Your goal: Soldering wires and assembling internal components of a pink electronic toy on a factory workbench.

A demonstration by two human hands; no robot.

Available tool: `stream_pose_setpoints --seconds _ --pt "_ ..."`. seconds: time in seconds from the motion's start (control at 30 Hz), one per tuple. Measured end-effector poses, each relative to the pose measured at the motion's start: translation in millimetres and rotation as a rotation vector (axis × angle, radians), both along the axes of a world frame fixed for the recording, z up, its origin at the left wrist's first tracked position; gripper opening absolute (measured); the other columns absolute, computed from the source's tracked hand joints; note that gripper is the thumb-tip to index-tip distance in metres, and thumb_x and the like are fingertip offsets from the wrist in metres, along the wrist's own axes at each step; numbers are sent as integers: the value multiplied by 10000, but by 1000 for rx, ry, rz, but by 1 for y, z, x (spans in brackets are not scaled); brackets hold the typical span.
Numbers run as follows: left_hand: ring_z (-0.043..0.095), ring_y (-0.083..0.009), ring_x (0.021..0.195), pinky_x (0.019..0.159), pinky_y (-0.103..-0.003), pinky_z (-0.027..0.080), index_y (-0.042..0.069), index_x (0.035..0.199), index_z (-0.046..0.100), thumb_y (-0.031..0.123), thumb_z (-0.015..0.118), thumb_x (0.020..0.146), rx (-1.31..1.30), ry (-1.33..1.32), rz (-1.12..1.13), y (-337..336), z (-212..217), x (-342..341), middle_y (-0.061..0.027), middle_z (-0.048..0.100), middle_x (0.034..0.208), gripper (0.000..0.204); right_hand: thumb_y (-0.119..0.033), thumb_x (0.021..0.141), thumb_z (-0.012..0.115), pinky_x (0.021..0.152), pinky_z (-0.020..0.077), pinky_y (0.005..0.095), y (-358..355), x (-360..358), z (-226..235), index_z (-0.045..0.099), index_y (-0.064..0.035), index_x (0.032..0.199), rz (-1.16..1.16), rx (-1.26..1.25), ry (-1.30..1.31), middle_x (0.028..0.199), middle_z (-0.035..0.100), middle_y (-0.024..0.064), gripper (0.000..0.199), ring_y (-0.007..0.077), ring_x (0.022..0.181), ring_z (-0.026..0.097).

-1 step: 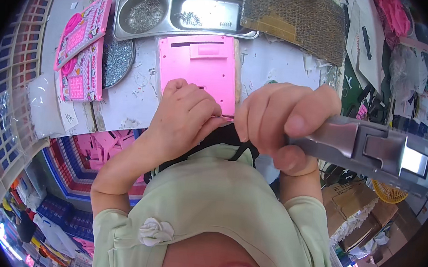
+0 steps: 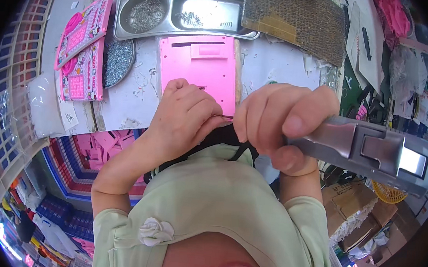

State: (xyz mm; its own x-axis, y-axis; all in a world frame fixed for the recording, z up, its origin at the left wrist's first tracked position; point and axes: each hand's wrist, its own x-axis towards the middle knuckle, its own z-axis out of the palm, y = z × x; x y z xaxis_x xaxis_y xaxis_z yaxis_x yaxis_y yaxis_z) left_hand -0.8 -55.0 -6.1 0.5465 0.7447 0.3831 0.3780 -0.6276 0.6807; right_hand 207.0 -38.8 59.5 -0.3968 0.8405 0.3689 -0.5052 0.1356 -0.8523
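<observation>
A pink plastic panel [image 2: 199,68] lies flat on the white table [image 2: 276,62] in front of me. My left hand [image 2: 185,118] is closed at the panel's near edge, its fingertips pinching a thin dark metal tip [image 2: 224,116]. My right hand [image 2: 281,121] is wrapped around a grey metal tool [image 2: 375,152] held close to the camera. The tool's body runs off to the right, and its thin end points toward my left fingertips. Both hands nearly touch. What sits between the left fingers is mostly hidden.
A steel compartment tray [image 2: 183,14] with several small screws stands behind the panel. A round dish of screws [image 2: 116,61] and pink toy boards [image 2: 81,45] lie at the left. A brown mesh sheet [image 2: 295,18] is at the back right. Cardboard boxes [image 2: 355,207] stand low on the right.
</observation>
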Motion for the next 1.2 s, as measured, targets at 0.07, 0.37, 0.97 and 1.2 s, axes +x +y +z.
stream_pose_setpoints --seconds 0.07,0.37,0.97,1.2 --pt "611 -249 798 815 -421 423 99 937 653 89 796 798 -25 -53 2 0 -2 -2 -37 641 863 199 -281 958 765 600 519 328 0 -4 0 516 -175 1164 -9 0 2 690 568 -13 341 134 564 548" --pt "651 -256 771 799 -386 454 88 928 679 70 787 792 -138 -90 19 3 3 -8 -47 682 793 175 -271 948 777 604 524 336 3 -21 -2 512 -170 1120 -23 0 4 677 553 -18 331 139 566 553" --pt "618 -277 1049 965 -481 408 92 1057 722 227 830 768 46 294 428 53 12 -97 -54 686 1084 337 7 841 813 712 542 400 8 10 -13 620 -46 1135 -86 -76 186 803 648 98 356 210 685 593" --pt "572 -240 1110 1019 -498 342 148 970 723 182 781 816 163 953 461 57 -11 -131 -8 628 1060 168 -39 820 863 657 555 403 8 33 -27 604 -32 1120 -67 2 133 767 639 86 397 224 652 610"
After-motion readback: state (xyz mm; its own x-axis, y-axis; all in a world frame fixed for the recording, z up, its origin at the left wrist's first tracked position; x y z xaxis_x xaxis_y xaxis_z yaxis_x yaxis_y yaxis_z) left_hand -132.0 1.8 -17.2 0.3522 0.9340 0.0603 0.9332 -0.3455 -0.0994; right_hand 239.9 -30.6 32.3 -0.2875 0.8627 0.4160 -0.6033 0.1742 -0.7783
